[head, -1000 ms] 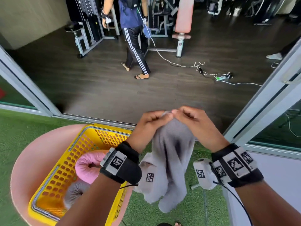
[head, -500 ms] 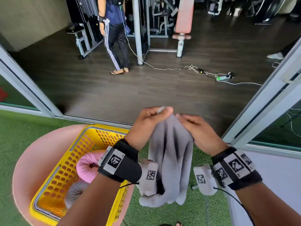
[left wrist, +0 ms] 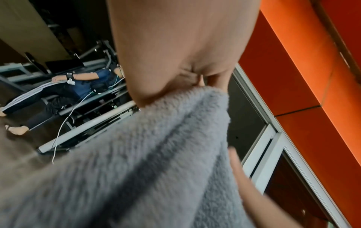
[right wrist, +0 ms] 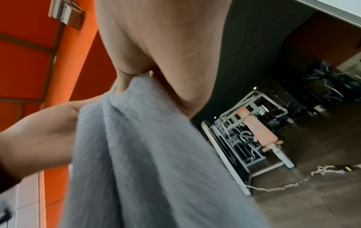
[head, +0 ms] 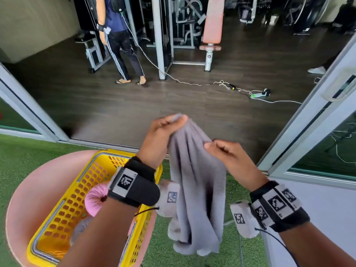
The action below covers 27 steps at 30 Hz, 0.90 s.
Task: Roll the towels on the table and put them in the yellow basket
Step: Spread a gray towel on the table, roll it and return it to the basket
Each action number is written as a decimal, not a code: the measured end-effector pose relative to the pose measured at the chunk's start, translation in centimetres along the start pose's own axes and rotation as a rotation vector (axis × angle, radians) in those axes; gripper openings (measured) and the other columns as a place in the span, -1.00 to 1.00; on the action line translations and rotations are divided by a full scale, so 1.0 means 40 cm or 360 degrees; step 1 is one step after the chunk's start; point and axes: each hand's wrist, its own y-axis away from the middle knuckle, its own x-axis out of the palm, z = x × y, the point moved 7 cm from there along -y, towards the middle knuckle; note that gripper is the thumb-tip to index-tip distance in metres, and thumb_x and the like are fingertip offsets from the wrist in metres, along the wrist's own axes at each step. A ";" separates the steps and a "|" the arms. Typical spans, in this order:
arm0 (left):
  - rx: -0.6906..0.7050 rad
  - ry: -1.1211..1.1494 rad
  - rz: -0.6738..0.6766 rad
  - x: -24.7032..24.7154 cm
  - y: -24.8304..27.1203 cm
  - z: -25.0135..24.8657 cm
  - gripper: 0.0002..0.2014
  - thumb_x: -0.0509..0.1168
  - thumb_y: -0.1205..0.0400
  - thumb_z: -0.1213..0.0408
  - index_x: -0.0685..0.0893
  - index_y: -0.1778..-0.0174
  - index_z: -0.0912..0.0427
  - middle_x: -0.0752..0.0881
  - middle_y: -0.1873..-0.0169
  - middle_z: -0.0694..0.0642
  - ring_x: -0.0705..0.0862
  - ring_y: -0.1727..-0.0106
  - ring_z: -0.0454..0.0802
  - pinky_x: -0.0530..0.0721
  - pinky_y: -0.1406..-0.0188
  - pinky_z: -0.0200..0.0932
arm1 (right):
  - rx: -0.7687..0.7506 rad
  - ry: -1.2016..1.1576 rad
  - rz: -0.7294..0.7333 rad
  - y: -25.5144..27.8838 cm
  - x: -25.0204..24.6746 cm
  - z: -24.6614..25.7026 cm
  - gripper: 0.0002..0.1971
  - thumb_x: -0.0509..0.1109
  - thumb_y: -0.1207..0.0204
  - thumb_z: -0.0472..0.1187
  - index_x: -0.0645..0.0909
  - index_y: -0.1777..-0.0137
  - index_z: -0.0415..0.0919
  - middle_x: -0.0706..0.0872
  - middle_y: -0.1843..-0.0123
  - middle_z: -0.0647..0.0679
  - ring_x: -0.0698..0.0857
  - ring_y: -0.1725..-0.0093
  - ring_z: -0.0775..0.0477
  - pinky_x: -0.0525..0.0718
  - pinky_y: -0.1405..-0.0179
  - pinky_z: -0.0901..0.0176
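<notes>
Both hands are up in the air with the grey towel (head: 194, 182) hanging between them, well above the green turf (head: 23, 153). The left hand (head: 159, 139) pinches the top corner of it, thumb and fingers curled tight on the fabric, and it sits higher than the other hand. The right hand (head: 229, 160) has its fingers curled in too, nipping a fold of the towel edge a bit lower down. From the left wrist view you can see the fluffy cloth bunched right under the thumb (very blurry though). The towel droops in long vertical folds, not rolled at all.

Down to the left the yellow basket (head: 57, 224) sits on a round pink table (head: 36, 180), and there's a rolled pink towel (head: 96, 201) in it plus a grey roll partly hidden under the left forearm. Another person (head: 119, 37) stands further off by the gym machines on the dark floor
</notes>
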 end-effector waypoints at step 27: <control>0.0010 0.0096 -0.0017 0.006 0.013 -0.048 -0.82 0.29 -0.66 0.28 0.55 0.09 0.37 0.56 0.24 0.22 0.55 0.19 0.05 0.52 0.17 -0.13 | 0.0098 -0.0238 0.0126 0.002 0.021 0.012 -0.40 0.39 -0.59 0.12 0.50 0.16 -0.55 0.47 0.19 -0.13 0.40 0.14 -0.07 0.34 0.13 -0.05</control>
